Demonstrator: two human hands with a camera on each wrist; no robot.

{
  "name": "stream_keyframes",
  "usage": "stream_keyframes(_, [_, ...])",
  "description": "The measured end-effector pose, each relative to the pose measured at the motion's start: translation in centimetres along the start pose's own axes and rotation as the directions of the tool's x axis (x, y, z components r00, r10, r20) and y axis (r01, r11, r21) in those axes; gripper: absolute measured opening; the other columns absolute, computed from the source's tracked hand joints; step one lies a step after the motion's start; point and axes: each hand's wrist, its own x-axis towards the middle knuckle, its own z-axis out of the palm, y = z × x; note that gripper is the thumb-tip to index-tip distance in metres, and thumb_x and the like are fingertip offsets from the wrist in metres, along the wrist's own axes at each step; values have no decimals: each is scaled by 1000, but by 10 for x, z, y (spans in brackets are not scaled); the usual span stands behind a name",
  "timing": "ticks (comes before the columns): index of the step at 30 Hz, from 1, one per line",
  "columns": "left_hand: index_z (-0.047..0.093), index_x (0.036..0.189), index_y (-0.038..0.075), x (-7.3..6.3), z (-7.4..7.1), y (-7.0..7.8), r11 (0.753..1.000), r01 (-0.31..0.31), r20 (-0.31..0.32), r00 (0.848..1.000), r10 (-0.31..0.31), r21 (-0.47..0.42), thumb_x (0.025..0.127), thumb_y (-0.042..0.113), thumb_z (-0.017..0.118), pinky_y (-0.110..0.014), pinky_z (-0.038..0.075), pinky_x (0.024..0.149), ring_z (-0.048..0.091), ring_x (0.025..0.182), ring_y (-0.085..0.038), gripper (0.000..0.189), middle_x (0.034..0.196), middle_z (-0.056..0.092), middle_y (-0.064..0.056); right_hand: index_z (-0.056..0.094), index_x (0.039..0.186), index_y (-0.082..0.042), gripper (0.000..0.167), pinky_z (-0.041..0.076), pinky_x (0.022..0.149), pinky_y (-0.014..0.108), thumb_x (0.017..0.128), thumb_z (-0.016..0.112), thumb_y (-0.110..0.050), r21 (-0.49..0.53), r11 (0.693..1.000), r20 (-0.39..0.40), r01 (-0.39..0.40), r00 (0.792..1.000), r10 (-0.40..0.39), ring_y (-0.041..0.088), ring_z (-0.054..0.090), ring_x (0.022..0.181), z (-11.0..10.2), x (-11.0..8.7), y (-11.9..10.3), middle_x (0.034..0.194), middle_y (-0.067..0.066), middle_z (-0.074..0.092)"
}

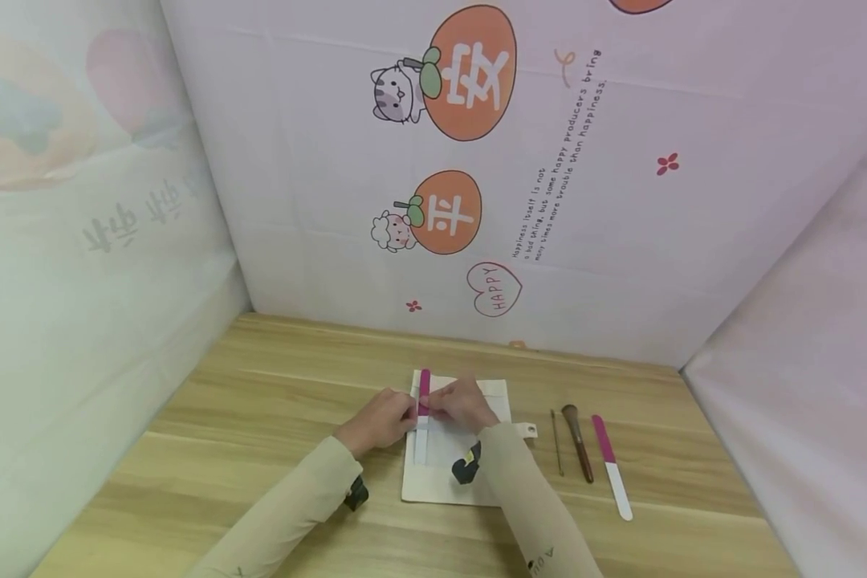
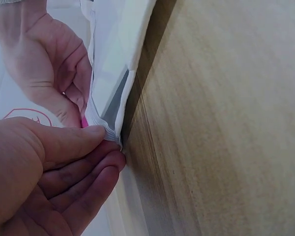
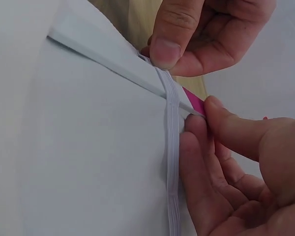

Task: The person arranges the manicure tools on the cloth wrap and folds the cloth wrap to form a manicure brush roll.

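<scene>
Pinching the elastic (image 3: 172,147), left hand (image 1: 379,417) assists; right hand (image 1: 465,403) grips file (image 1: 425,385), partly under it; brush (image 1: 579,443), pick (image 1: 557,442), second file (image 1: 611,466) remain at right.

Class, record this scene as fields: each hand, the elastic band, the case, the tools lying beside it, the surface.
Left hand: pinches the elastic band
Right hand: pinches a pink-and-white file by its pink part
Elastic band: crosses over that file
Case: white
Right of case: thin metal tool, brush, second file
Surface: wood-grain table
</scene>
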Motion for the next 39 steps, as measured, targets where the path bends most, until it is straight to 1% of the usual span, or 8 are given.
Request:
stream_keyframes(5, [68, 79, 5, 1, 1, -1, 1000, -1, -3, 1000, 1, -4, 95, -3, 69, -26, 45, 64, 51, 66, -12, 18, 71, 63, -1, 84, 93, -11, 21, 50, 74, 26, 84, 90, -29, -65, 997, 50, -38, 998, 41, 15, 69, 74, -3, -4, -2, 79, 3, 80])
stream_keyframes(11, [68, 80, 5, 0, 3, -1, 1000, 3, -12, 1000, -3, -1, 95, -3, 69, -25, 45, 64, 51, 66, -12, 17, 71, 62, 0, 83, 91, -10, 20, 51, 72, 26, 87, 87, -28, -107, 994, 37, 29, 999, -25, 15, 70, 73, -3, 3, -2, 78, 3, 79])
stream_keyframes(14, [69, 80, 5, -1, 3, 0, 1000, 10, -13, 1000, -10, -1, 95, -2, 69, -25, 45, 64, 50, 65, -11, 16, 69, 61, 0, 82, 91, -6, 18, 55, 70, 26, 91, 84, -24, -62, 995, 19, 79, 997, -78, 14, 72, 73, -1, 8, -2, 81, 6, 80])
stream_keyframes(17, [69, 79, 4, -1, 4, 1, 1000, 12, -14, 1000, -12, 0, 95, -3, 69, -25, 44, 63, 50, 64, -11, 17, 68, 60, 0, 81, 92, -2, 15, 60, 68, 26, 93, 81, -17, -5, 995, 12, 97, 995, -97, 14, 75, 72, 1, 13, -3, 85, 10, 81])
stream_keyframes(19, [67, 78, 5, -1, 5, 0, 1000, 9, -17, 1000, -9, 9, 94, -3, 68, -25, 43, 61, 49, 62, -11, 19, 67, 59, 0, 80, 92, -1, 14, 61, 67, 26, 93, 81, -15, 17, 996, -1, 83, 997, -83, 13, 74, 70, 3, 15, -4, 85, 10, 81])
stream_keyframes(25, [64, 74, 7, 4, 7, -3, 1000, -1, -25, 1000, 2, 24, 94, -4, 67, -24, 41, 59, 48, 61, -11, 23, 65, 54, 3, 81, 93, -2, 15, 59, 65, 23, 93, 81, -17, -5, 999, -29, 36, 999, -36, 14, 70, 66, 3, 19, -5, 81, 7, 78])
stream_keyframes(33, [63, 72, 7, 1, 5, -1, 1000, 23, -21, 1000, -23, -2, 94, -3, 67, -24, 40, 59, 47, 62, -11, 24, 65, 52, 3, 81, 92, 2, 14, 55, 64, 23, 91, 82, -12, -1, 999, 32, 42, 999, -42, 14, 70, 63, -2, 10, -2, 73, 9, 77])
stream_keyframes(39, [62, 73, 8, 2, 5, -2, 1000, 25, -19, 1000, -25, -9, 95, -3, 68, -24, 40, 59, 48, 63, -11, 25, 66, 54, 2, 80, 87, 0, 14, 50, 63, 22, 91, 82, -13, -39, 999, 52, -8, 999, 10, 11, 69, 61, -4, 5, -4, 69, 7, 75])
